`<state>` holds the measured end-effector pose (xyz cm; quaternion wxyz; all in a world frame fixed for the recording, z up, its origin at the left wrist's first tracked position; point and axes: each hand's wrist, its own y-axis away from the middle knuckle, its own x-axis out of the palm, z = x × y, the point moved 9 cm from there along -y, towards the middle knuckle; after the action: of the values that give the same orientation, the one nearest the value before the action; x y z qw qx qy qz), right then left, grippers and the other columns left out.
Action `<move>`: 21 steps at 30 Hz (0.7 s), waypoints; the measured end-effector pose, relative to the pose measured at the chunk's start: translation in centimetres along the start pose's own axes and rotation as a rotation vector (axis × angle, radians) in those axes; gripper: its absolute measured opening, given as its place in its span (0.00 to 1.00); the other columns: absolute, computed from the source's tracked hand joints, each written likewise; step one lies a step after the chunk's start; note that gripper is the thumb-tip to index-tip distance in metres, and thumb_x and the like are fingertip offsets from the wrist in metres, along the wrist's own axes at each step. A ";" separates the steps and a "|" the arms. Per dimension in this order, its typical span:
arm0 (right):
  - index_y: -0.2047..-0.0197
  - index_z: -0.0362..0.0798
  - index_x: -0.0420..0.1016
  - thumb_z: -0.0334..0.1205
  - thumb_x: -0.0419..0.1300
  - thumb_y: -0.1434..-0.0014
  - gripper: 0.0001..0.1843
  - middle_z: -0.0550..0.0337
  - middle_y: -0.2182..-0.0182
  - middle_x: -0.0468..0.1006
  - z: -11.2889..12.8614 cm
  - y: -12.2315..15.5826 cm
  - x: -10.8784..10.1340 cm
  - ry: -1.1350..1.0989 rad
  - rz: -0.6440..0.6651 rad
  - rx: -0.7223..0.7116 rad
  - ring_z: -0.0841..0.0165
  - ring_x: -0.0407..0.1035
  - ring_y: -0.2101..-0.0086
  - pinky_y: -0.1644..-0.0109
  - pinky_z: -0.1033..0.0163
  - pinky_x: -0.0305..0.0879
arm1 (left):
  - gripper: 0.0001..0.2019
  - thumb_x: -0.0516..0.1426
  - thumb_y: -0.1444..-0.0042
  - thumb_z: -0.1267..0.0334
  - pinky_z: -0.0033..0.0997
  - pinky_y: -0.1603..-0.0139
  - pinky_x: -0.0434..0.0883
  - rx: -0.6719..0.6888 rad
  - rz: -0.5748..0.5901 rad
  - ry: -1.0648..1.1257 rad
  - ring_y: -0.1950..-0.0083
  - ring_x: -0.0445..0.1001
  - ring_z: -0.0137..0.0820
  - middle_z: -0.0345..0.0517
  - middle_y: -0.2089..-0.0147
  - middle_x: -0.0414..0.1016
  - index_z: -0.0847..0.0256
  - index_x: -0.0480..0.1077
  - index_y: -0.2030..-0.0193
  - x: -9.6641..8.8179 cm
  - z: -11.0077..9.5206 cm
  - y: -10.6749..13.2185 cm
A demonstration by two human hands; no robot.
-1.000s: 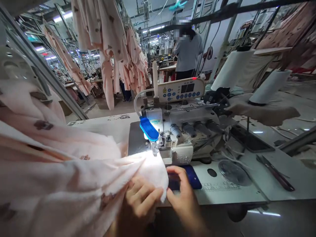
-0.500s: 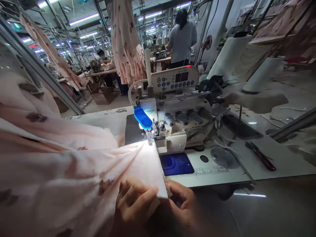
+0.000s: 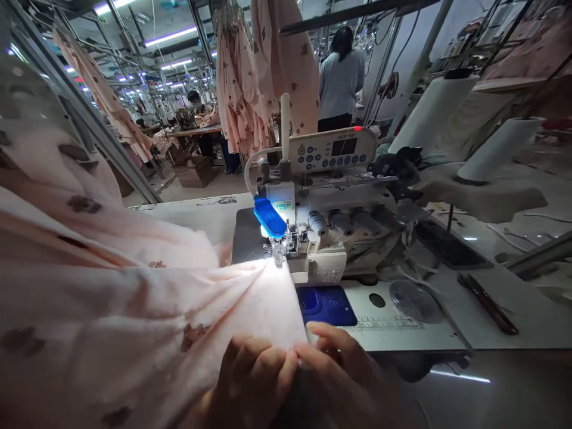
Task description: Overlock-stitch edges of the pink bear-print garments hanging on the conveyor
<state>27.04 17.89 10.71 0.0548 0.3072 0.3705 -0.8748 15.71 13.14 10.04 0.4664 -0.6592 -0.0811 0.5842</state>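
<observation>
Pale pink fabric (image 3: 156, 322) with a brown print spreads across the left side and runs under the lit presser foot (image 3: 277, 253) of an overlock sewing machine (image 3: 328, 262). My left hand (image 3: 252, 375) is closed on the fabric near its right edge, fingers curled. Beside it, my right hand (image 3: 344, 369) has its fingertips at the same edge, meeting the left thumb; it looks pinched on the cloth, though partly blurred. A blue guard (image 3: 270, 218) sits above the foot.
A dark blue phone-like object (image 3: 328, 305) lies on the machine table (image 3: 415, 333). Dark red thread snips (image 3: 488, 304) and a clear round dish (image 3: 415, 301) are to the right. White thread cones (image 3: 433, 113) stand behind. Pink garments (image 3: 243, 89) hang ahead; a person (image 3: 342, 77) stands beyond.
My right hand's fingers have shifted at the fabric edge, and its fingertips now meet my left thumb. The view has turned slightly left. The cloth stays under the presser foot.
</observation>
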 end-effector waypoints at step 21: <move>0.59 0.45 0.72 0.29 0.54 0.39 0.07 0.55 0.65 0.77 -1.4 -3.9 1.6 -0.040 -0.233 -0.243 0.68 0.67 0.69 0.66 0.62 0.59 | 0.26 0.45 0.47 0.79 0.43 0.39 0.64 -0.022 0.307 -0.060 0.38 0.61 0.36 0.50 0.39 0.62 0.63 0.59 0.40 2.4 6.0 -3.7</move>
<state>25.14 21.87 11.42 -0.0028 0.2359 0.5053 -0.8301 12.97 19.84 11.67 0.3618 -0.6513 0.0002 0.6670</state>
